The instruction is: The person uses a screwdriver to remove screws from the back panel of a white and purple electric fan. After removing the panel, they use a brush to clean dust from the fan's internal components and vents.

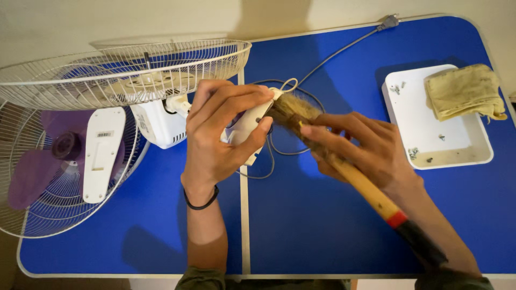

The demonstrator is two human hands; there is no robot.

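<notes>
I see one small rectangular white label [105,134] with dark print on the white plastic cover [101,161] lying over the fan grille [32,215], far left.

A small white plastic part [246,129] is gripped in the left hand [226,134], with the fingers curled over its top. A paintbrush [355,180] with a yellow wooden handle, a red band and a black end is held in the right hand [365,147], and its brown bristles are pressed against the white part. Both are held above a blue table [301,225]. A white wire fan guard [123,72] and a second guard with purple fan blades [32,172] are seen at the left, beside a white motor housing [158,126]. A grey cord [333,53] is trailed toward the far edge. A white tray [435,126] with loose screws and a folded yellowish cloth [465,91] is set at the right.
</notes>
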